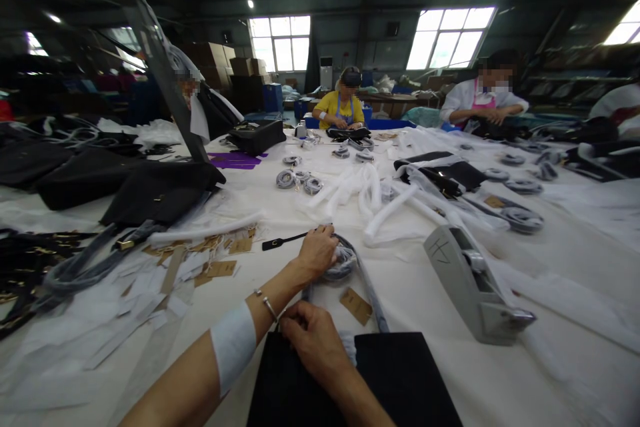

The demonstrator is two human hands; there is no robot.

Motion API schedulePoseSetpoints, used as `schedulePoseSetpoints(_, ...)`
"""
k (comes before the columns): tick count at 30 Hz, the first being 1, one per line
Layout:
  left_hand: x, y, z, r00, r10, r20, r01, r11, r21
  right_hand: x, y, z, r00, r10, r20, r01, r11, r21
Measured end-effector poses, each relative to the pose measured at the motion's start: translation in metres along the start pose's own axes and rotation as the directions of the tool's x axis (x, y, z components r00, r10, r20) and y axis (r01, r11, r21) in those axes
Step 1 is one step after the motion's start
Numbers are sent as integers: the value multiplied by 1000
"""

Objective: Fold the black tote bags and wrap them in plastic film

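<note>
My left hand [316, 251] reaches forward over the white table [430, 293] and closes on a coiled grey strap wrapped in clear plastic [345, 263]. A grey strap [370, 293] runs from that coil back toward me. My right hand [313, 333] rests nearer to me, fingers pinched on the top edge of a black bag [400, 373] lying at the table's front edge. A brown paper tag [356, 305] lies between the coil and the bag. A bracelet and a white band sit on my left forearm.
A grey tape dispenser [470, 283] stands to the right. White foam tubes [365, 197] and more coiled straps [299, 180] lie in the middle. Black bags [160, 190], brown tags [220, 260] and paper strips cover the left. Other people work at the far side.
</note>
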State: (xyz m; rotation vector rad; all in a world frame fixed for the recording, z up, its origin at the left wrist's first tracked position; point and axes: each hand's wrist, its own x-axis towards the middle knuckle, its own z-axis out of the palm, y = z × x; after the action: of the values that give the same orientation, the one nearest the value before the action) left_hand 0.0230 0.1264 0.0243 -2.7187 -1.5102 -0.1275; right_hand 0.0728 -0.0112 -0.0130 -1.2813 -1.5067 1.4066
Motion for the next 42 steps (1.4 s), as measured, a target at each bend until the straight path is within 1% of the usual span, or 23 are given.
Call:
schedulePoseSetpoints(2, 9, -4, 2, 999, 35, 14, -35, 999, -2, 0, -1, 0, 1000, 7, 5, -7, 1000, 0)
schedulePoseSetpoints(4, 17, -8, 5, 998, 44, 49, -43, 999, -29, 0, -1, -1, 1000, 10, 12, -10, 1000, -1)
schedulePoseSetpoints(6, 23, -12, 9, 998, 31, 59, -28, 998, -50, 0, 0, 0, 1000, 11, 15, -10, 1000, -5)
schedulePoseSetpoints(9, 25, -16, 14, 999, -20, 46, 24, 997, -78, 0, 1, 0, 1000, 8, 16, -8, 1000, -12)
schedulePoseSetpoints(13, 20, -23, 17, 998, -39, 59, 46, 992, -120, 1, 2, 1, 1000, 6, 19, -6, 1000, -10)
schedulePoseSetpoints(15, 14, -24, 17, 998, -50, 44, 55, 992, -116, 0, 1, 1, 1000, 4, 19, -3, 1000, -10)
schedulePoseSetpoints(17, 7, -23, 15, 998, -67, 19, 68, 993, -93, 0, 0, 0, 1000, 3, 15, -3, 1000, -16)
schedulePoseSetpoints(19, 1, -18, 13, 998, -58, 9, 59, 996, -68, 0, -1, 0, 1000, 1, 7, -1, 1000, -22)
schedulePoseSetpoints(21, -2, -10, 10, 1000, -8, 10, 9, 998, -56, 0, -1, 0, 1000, -3, 2, 3, 1000, -20)
schedulePoseSetpoints(23, -3, -2, 7, 993, 121, 3, -121, 992, -41, 1, -1, 1, 1000, -4, 2, 4, 1000, -1)
schedulePoseSetpoints(25, -4, 4, 5, 964, 264, -19, -264, 964, -12, 1, -1, 1, 1000, -12, 7, 12, 1000, 24)
schedulePoseSetpoints(26, -4, 5, 5, 953, 301, -31, -301, 954, 6, 1, -1, 1, 1000, -18, 8, 18, 999, 31)
schedulePoseSetpoints(27, -4, 4, 5, 953, 300, -36, -299, 954, 19, 1, 0, 1, 1000, -26, 6, 26, 999, 33)
schedulePoseSetpoints(30, -2, -3, 8, 988, 151, 14, -151, 989, 12, 0, -1, 1, 1000, -27, -6, 27, 1000, 10)
schedulePoseSetpoints(32, 0, -8, 11, 995, 76, 58, -75, 997, -7, 0, -1, 0, 1000, -14, -4, 14, 1000, -2)
schedulePoseSetpoints(33, 1, -9, 12, 997, 47, 59, -47, 999, -14, -1, -2, 0, 1000, -11, -1, 11, 1000, -3)
schedulePoseSetpoints(36, 2, -6, 13, 997, -70, 18, 70, 997, -16, -1, -3, 0, 1000, -1, 9, 1, 1000, -6)
schedulePoseSetpoints(38, 1, -4, 12, 988, -157, 1, 157, 988, -6, -1, -4, 0, 1000, 0, 5, 0, 1000, -21)
schedulePoseSetpoints(42, -2, -6, 10, 966, -257, -40, 258, 966, 14, -2, -3, 0, 1000, -5, -2, 5, 999, -53)
